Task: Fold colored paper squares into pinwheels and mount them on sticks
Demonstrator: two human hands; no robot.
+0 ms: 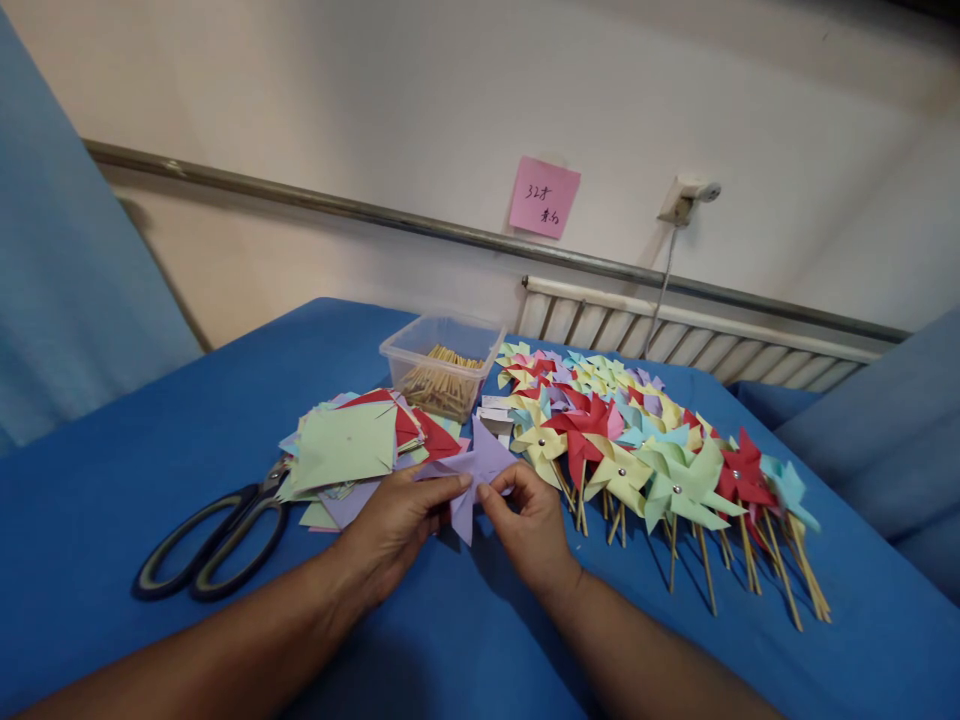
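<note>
A purple paper pinwheel (484,455) with folded blades is held up between both hands over the blue table. My left hand (401,515) grips it from the left, the thumb pressed near its centre. From the right, my right hand (529,520) pinches it close to the middle with thumb and fingertips. No stick shows on this pinwheel, and its back is hidden. Just left of my left hand lies a stack of coloured paper squares (345,450), pale green on top with cut corners. Black-handled scissors (217,540) lie beside the stack, their blades partly under the paper.
Beyond the hands stands a clear plastic box (390,347) of thin wooden sticks (442,385). Many pinwheels on sticks (622,470) cover the right side of the blue table (247,380). Small white boxes (495,418) sit between. A radiator (600,320) and metal rail run along the wall.
</note>
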